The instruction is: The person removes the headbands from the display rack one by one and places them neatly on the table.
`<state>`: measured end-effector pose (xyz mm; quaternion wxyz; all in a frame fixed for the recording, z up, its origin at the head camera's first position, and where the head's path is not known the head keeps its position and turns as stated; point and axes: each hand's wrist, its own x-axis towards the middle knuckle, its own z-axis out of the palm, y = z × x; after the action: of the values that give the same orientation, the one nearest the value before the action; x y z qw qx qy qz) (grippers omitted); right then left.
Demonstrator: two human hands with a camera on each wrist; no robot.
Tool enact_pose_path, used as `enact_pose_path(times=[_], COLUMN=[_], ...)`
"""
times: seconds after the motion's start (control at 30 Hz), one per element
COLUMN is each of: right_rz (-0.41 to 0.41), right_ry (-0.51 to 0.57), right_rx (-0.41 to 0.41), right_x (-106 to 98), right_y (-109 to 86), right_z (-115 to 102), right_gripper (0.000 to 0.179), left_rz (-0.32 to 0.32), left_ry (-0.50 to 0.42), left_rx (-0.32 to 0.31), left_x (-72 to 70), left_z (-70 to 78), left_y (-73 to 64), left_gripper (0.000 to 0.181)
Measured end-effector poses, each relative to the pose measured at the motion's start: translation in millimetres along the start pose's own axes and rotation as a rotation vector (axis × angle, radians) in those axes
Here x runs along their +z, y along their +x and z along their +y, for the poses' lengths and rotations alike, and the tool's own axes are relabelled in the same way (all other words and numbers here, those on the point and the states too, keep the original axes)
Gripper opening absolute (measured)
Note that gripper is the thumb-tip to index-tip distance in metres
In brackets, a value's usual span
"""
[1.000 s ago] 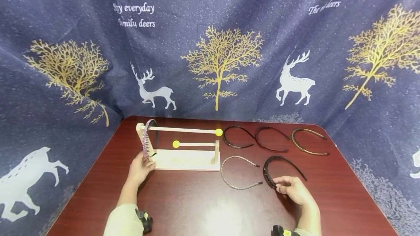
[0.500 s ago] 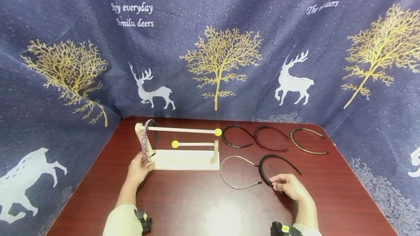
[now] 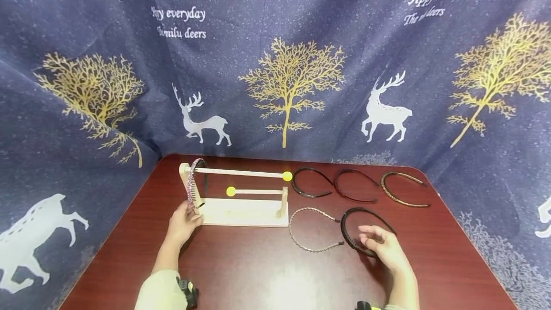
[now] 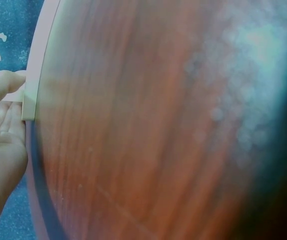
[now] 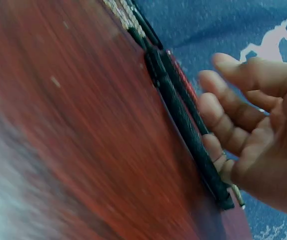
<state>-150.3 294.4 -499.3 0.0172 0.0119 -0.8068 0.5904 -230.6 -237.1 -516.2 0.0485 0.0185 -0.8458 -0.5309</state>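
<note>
At the left end of a wooden headband stand (image 3: 241, 213), my left hand (image 3: 182, 224) grips the base; the left wrist view has thumb and fingers around the base's end (image 4: 29, 102). A pink glittery headband (image 3: 191, 188) with comb teeth hangs on the stand's upper bar beside that hand. My right hand (image 3: 384, 247) hovers over a black headband (image 3: 346, 229) lying on the table, its fingers loosely bent with nothing between them. In the right wrist view the black headband (image 5: 186, 131) lies flat beside the fingers, close to them.
A silver braided headband (image 3: 313, 250) lies left of the black one. Behind are another black headband (image 3: 310, 195), a dark red headband (image 3: 355, 199) and a gold headband (image 3: 389, 193). The stand's lower bar (image 3: 258, 192) ends in a yellow ball. A patterned cloth (image 3: 267, 109) hangs behind the table.
The black headband moved left, nearer the silver one, in my right hand's pinch. Now it is released and lies flat, with the hand slightly above. My left hand stays on the stand.
</note>
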Motion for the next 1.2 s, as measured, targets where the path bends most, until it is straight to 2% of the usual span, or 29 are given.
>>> enact_pose_path(times=[0.13, 0.27, 0.57, 0.77, 0.9, 1.0, 1.2], right_rz=[0.106, 0.117, 0.046, -0.041, -0.126, -0.173, -0.197], right_ry=[0.075, 0.157, 0.116, 0.181, 0.228, 0.26, 0.281], right_rx=[-0.097, -0.141, -0.204, -0.243, -0.306, -0.324, -0.339], right_x=[12, 25, 57, 78, 93, 102, 116], right_y=[-0.7, 1.0, 2.0, 5.0, 11.9, 18.0, 25.2], right_z=[-9, -21, -38, -46, -54, -59, -66], right_gripper=[0.031, 0.031, 0.027, 0.025, 0.026, 0.026, 0.025], left_rz=[-0.003, 0.003, -0.008, -0.018, -0.021, -0.023, -0.027], left_ry=[0.008, 0.015, 0.007, 0.022, 0.017, 0.009, 0.011], left_rx=[0.002, 0.007, 0.007, 0.007, 0.003, 0.0, -0.012], left_x=[-0.8, -1.1, -1.8, -3.2, -3.3, -3.0, -3.1], left_z=[-0.1, 1.1, 1.5, 1.8, 1.0, 0.0, -1.8], left_y=[0.4, 0.8, 0.6, 1.3, 2.9, 3.2, 1.9], left_gripper=[0.047, 0.047, 0.049, 0.048, 0.048, 0.049, 0.049])
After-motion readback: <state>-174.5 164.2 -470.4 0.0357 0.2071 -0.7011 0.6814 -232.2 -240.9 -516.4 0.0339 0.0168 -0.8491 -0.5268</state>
